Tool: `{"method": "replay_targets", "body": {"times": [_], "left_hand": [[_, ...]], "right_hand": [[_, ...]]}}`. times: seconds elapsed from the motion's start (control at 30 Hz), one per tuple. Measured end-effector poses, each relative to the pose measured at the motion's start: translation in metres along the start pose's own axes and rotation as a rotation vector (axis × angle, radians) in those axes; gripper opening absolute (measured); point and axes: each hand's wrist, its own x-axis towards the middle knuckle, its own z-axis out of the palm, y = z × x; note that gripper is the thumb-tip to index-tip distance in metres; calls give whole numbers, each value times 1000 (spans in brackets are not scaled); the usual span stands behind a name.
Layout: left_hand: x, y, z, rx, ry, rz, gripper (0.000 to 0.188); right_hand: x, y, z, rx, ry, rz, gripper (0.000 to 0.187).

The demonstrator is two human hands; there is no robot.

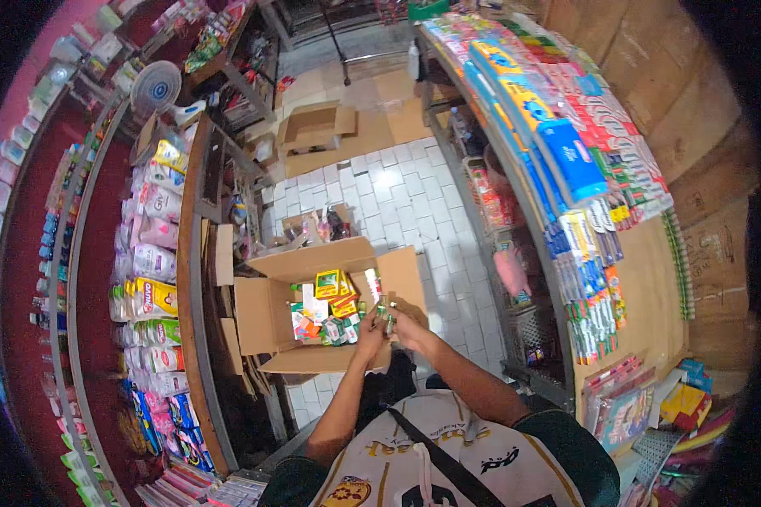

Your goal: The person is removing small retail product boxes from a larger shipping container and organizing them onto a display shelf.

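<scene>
My left hand (369,336) and my right hand (407,331) meet above the near right edge of an open cardboard box (266,314). Pinched between the fingers of both is a small green-and-white item (384,312), too small and partly covered to tell its kind. Just beyond it, a white tube with red (373,282) leans by the box's right side. Inside the box lie jumbled small packs, among them a yellow-and-green carton (328,282), a white carton (314,305) and several green-and-white packs (340,331).
Left of me, a shelf unit (196,338) holds rows of pouches (156,260). To the right runs a long counter (647,275) with toothbrush packs (579,241) and a blue box (572,160). Another open carton (317,127) stands farther off on the white tiled floor (414,194).
</scene>
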Motion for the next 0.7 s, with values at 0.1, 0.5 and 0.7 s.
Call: {"method": "replay_targets", "body": {"times": [0.1, 0.5, 0.7], "left_hand": [[-24, 33, 34, -151, -113, 19, 48], [-28, 192, 146, 530, -1132, 184, 33], [-31, 232, 240, 1035, -1460, 420, 20]], "right_hand": [[-56, -28, -6, -77, -15, -167, 30], [-270, -138, -83, -688, -102, -722, 23], [-347, -121, -104, -543, 187, -788, 22]]}}
